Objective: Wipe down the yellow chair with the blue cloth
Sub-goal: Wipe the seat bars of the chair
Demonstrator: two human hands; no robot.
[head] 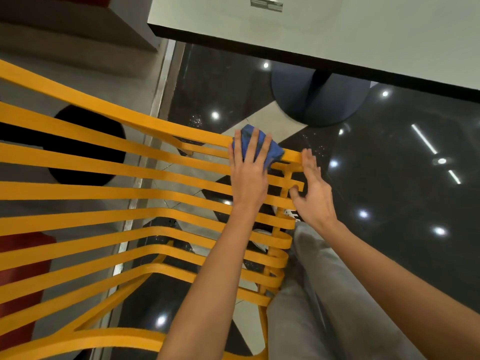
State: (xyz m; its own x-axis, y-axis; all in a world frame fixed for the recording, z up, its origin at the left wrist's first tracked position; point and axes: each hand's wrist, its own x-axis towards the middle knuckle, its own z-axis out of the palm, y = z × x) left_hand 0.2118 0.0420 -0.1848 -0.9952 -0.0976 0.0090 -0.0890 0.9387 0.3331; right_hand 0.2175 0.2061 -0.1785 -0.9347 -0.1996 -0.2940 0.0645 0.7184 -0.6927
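Blue cloth (pixel 255 144) is bunched up on the far slat of the yellow chair (pixel 109 196), pinned flat under the left hand (pixel 248 168), fingers spread straight. Right hand (pixel 313 188) sits just beside it at the slat ends, loose, holding nothing. White table (pixel 363 29) beyond.

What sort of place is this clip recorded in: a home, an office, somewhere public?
Probably a cafe or food-court seating area, not a home. A white pedestal table with a round dark base stands on a polished black speckled floor reflecting ceiling spotlights, beside the yellow slatted metal chair that is being wiped.
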